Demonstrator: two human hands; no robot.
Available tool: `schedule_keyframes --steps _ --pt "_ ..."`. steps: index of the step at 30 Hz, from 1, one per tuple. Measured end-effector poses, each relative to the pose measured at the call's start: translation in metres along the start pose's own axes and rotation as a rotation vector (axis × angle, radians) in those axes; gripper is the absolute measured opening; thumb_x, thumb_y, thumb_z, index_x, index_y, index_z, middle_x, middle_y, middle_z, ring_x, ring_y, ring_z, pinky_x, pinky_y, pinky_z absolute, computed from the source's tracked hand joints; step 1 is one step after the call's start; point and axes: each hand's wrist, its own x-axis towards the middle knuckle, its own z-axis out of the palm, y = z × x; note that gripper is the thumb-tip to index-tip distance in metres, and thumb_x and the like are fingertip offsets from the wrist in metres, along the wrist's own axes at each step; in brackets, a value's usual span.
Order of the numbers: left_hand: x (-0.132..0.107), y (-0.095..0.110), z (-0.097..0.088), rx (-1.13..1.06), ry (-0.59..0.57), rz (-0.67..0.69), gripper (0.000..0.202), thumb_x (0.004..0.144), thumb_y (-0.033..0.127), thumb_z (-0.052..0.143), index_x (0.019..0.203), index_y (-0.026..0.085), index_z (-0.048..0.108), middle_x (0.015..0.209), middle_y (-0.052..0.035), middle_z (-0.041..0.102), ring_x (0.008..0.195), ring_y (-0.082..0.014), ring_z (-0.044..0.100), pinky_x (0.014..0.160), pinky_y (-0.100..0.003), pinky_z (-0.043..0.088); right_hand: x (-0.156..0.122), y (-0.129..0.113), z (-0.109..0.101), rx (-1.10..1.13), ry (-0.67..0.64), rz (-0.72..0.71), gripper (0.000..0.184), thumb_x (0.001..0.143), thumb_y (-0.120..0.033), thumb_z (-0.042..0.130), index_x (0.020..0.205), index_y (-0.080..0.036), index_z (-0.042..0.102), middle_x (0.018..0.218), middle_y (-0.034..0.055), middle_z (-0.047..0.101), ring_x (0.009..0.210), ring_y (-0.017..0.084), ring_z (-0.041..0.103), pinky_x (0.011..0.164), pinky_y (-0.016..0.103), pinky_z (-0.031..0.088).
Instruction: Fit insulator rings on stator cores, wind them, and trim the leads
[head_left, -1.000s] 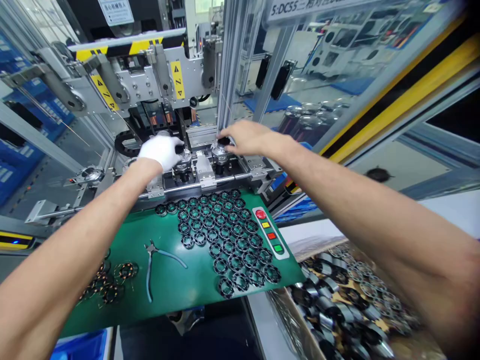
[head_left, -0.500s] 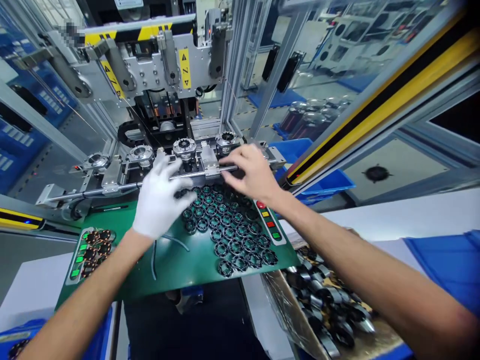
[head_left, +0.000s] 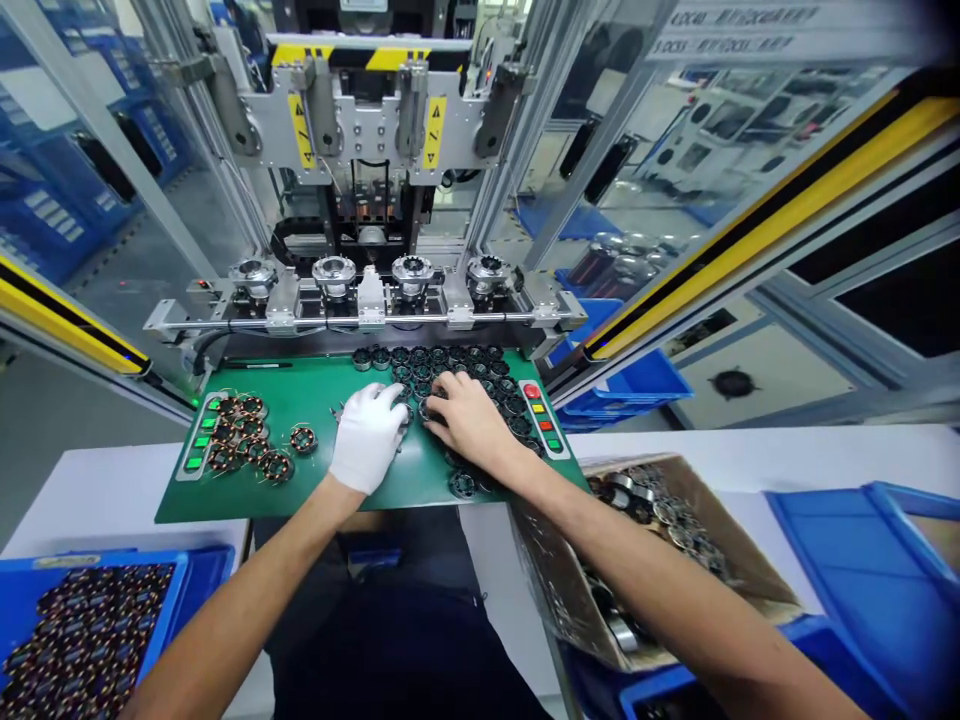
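Over green worktop [head_left: 300, 495], left hand [head_left: 369, 437], right hand [head_left: 469, 422] curled at black rings [head_left: 400, 363], grip unclear, gap between reaching front edge [head_left: 420, 506].

Black rings [head_left: 438, 356]: many, alike; open centres, notched inner edges, silvery outer bands.
Ring pose: flat, open faces upward.
Ring spacing: dense cluster, neighbours touching or just beside each other.
Ring position: bench [head_left: 409, 488], mainly right half, rear edge to near front edge.
Ring visibility: cluster middle partly covered.
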Motion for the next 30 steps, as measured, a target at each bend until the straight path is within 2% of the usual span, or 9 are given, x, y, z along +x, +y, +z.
schedule_keyframes --steps 3,5,7,10,12,16,21,25,30 --pt "-0.042 0.004 -0.029 -0.118 0.055 -0.124 0.017 0.100 0.021 0.083 0.115 0.024 0.077 0.136 -0.0084 0.087 0.122 -0.0296 0.084 0.104 -0.043 0.070 -0.030 -0.017 -0.009 0.177 0.058 0.041 0.013 0.108 -0.028 0.081 0.109 -0.021 0.070 0.135 0.0147 0.074 0.101 0.023 0.073 0.091 0.040 0.064" --pt "-0.074 0.003 -0.050 -0.298 0.103 -0.253 0.040 0.100 0.033 0.086 0.136 0.026 0.072 0.131 -0.0045 0.088 0.111 -0.0242 0.087 0.098 -0.035 0.071 -0.052 -0.034 -0.011 0.363 0.093 0.062 0.026 0.114 -0.039 0.075 0.130 -0.024 0.063 0.142 0.0126 0.073 0.082 0.015 0.072 0.076 0.033 0.065" --pt "-0.103 -0.005 -0.068 -0.437 0.136 -0.343 0.052 0.096 0.041 0.088 0.143 0.028 0.072 0.132 -0.0030 0.088 0.114 -0.0251 0.087 0.105 -0.036 0.069 -0.068 -0.052 -0.010 0.672 0.139 0.087 0.039 0.113 -0.045 0.075 0.143 -0.028 0.058 0.146 0.0111 0.073 0.078 0.012 0.071 0.071 0.029 0.064" --pt "-0.135 -0.022 -0.083 -0.423 0.151 -0.395 0.043 0.095 0.045 0.085 0.133 0.027 0.080 0.133 -0.0051 0.086 0.120 -0.0294 0.085 0.115 -0.041 0.065 -0.080 -0.076 -0.002 1.020 0.228 0.127 0.034 0.105 -0.042 0.086 0.133 -0.029 0.069 0.134 0.0069 0.076 0.081 0.013 0.071 0.070 0.027 0.060" --pt "-0.148 -0.033 -0.082 -0.363 0.157 -0.438 0.040 0.096 0.046 0.083 0.131 0.027 0.083 0.132 -0.0061 0.086 0.120 -0.0302 0.084 0.115 -0.042 0.065 -0.081 -0.087 0.009 0.944 0.257 0.137 0.025 0.105 -0.037 0.086 0.126 -0.029 0.077 0.125 0.0052 0.076 0.077 0.012 0.067 0.071 0.028 0.059" --pt "-0.157 -0.046 -0.062 -0.255 0.099 -0.481 0.040 0.097 0.040 0.080 0.135 0.027 0.083 0.135 -0.0067 0.086 0.120 -0.0297 0.085 0.112 -0.040 0.066 -0.074 -0.096 0.048 0.716 0.229 0.135 0.041 0.101 -0.031 0.087 0.140 -0.028 0.078 0.112 0.0041 0.076 0.067 0.013 0.065 0.071 0.032 0.061" --pt "-0.156 -0.049 -0.040 -0.167 0.019 -0.534 0.034 0.093 0.026 0.078 0.126 0.023 0.083 0.122 -0.0106 0.085 0.113 -0.0352 0.086 0.106 -0.046 0.068 -0.067 -0.092 0.094 0.655 0.206 0.132 0.027 0.092 -0.025 0.090 0.119 -0.023 0.083 0.087 0.0009 0.068 0.065 0.017 0.065 0.068 0.033 0.060" --pt "-0.160 -0.052 -0.035 -0.208 0.051 -0.530 0.035 0.096 0.031 0.078 0.131 0.026 0.081 0.127 -0.0103 0.084 0.119 -0.0374 0.084 0.107 -0.050 0.067 -0.069 -0.087 0.098 0.612 0.209 0.134 0.033 0.096 -0.033 0.090 0.127 -0.026 0.083 0.091 0.0027 0.071 0.073 0.021 0.069 0.073 0.035 0.061" --pt "-0.166 -0.049 -0.026 -0.301 0.109 -0.543 0.032 0.095 0.030 0.080 0.126 0.027 0.072 0.122 -0.0074 0.084 0.114 -0.0315 0.085 0.105 -0.046 0.067 -0.068 -0.085 0.097 0.583 0.219 0.158 0.026 0.090 -0.029 0.089 0.114 -0.024 0.078 0.101 0.0052 0.080 0.083 0.023 0.074 0.082 0.038 0.064"
